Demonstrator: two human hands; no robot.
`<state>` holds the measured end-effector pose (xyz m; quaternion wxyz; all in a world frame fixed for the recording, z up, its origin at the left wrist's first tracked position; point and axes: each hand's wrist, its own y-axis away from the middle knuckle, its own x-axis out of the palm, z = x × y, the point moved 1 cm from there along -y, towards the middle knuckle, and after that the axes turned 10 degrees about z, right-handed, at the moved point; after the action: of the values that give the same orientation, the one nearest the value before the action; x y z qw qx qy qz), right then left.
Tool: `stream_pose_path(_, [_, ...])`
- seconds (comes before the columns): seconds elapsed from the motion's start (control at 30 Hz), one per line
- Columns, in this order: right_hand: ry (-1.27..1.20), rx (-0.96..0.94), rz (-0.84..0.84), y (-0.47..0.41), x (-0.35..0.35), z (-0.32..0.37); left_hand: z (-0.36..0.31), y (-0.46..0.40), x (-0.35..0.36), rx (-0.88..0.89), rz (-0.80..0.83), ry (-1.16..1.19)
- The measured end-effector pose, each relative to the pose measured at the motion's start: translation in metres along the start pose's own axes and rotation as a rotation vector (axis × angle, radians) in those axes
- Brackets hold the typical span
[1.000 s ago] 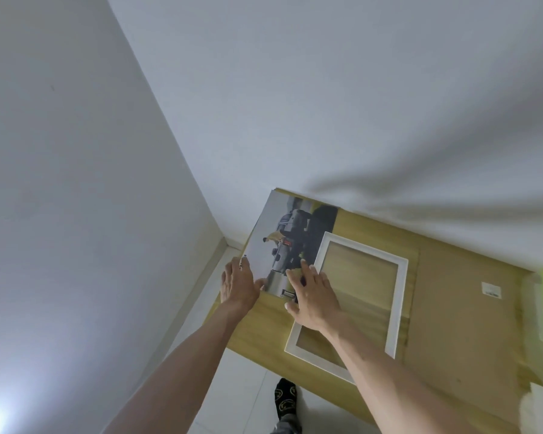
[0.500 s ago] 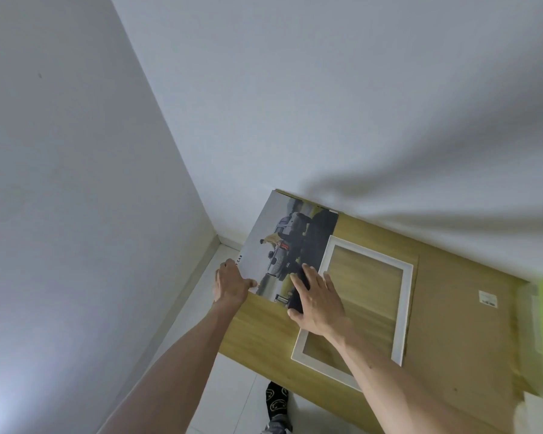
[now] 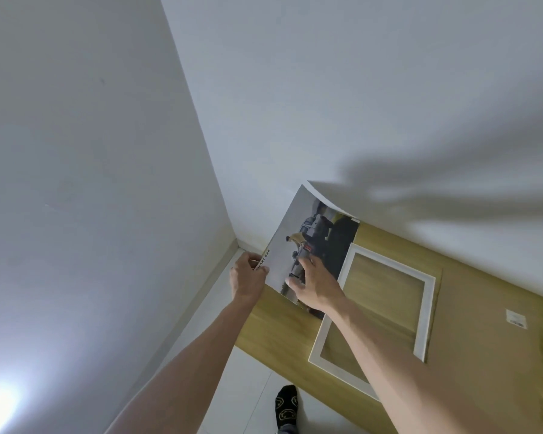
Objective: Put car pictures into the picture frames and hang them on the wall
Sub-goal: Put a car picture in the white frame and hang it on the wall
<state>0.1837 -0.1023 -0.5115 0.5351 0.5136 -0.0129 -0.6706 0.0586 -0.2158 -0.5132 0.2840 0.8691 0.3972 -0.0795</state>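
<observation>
Car picture (image 3: 314, 242), centre of the view, lifted at its near edge and curling at the far corner against the wall (image 3: 358, 104); printed side up, dark vehicle across the middle, a strip of lettering along the left margin. Pinched at that left margin by the left hand (image 3: 246, 281), thumb on top and fingers curled beneath, probably to raise the sheet clear of the table. Right hand (image 3: 315, 288) at the near right corner of the sheet, fingers spread and only lightly bent, thumb toward the lower edge; whether gripping the edge or merely steadying it cannot be told. White picture frame (image 3: 427, 311) flat on the wooden table (image 3: 276, 327), just right of the sheet, lower right of centre, its opening showing the wood grain beneath, so nothing mounted yet. Likely laid face down beside the sheet for loading. Brown backing board (image 3: 489, 308) further right, a small white label (image 3: 516, 318) on it. Socked foot (image 3: 285, 405) on the pale floor at bottom centre.
</observation>
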Motion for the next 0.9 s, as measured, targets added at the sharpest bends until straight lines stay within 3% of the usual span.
stream_pose_path(0.2, [-0.440, -0.020, -0.157, 0.006, -0.044, 0.035, -0.024, 0.035, -0.002, 0.241, 0.001, 0.004])
stream_pose_path(0.37, [-0.530, 0.071, -0.336, 0.031, -0.075, 0.040, -0.033, 0.069, 0.014, 0.505, 0.031, -0.105])
stream_pose_path(0.5, [-0.557, 0.058, -0.480, 0.069, -0.093, 0.025, -0.037, 0.095, 0.032, 0.629, 0.176, -0.090])
stream_pose_path(0.63, [-0.731, -0.013, -0.561, 0.123, -0.108, -0.004, -0.048, 0.123, 0.045, 0.535, 0.285, -0.074])
stream_pose_path(0.77, [-1.017, -0.130, -0.551, 0.166, -0.108, -0.046, -0.055, 0.119, 0.059, 0.344, 0.162, -0.153])
stream_pose_path(0.9, [-1.055, -0.088, -0.525, 0.207, -0.097, -0.095, -0.058, 0.116, 0.077, 0.100, 0.150, -0.055])
